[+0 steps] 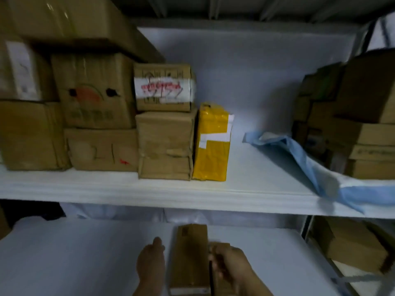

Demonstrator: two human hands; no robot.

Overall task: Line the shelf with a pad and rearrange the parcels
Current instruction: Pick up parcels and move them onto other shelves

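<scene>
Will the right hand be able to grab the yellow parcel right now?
Probably not yet: the right hand grips the brown box, though nothing stands in front of the yellow parcel.

A plain white wall (pixel 256 67) fills the background, dim and faintly bluish in the low light, and above it grey metal ribs (pixel 213 7) run across the top of the view. At the right a pale metal post (pixel 306 228) stands upright, with a thin slanted brace (pixel 350 279) near its foot. Low at the back lies crumpled white plastic wrap (pixel 119 212), and beside it at the far left is a dark shape (pixel 40 210) too blurred to make out.
</scene>
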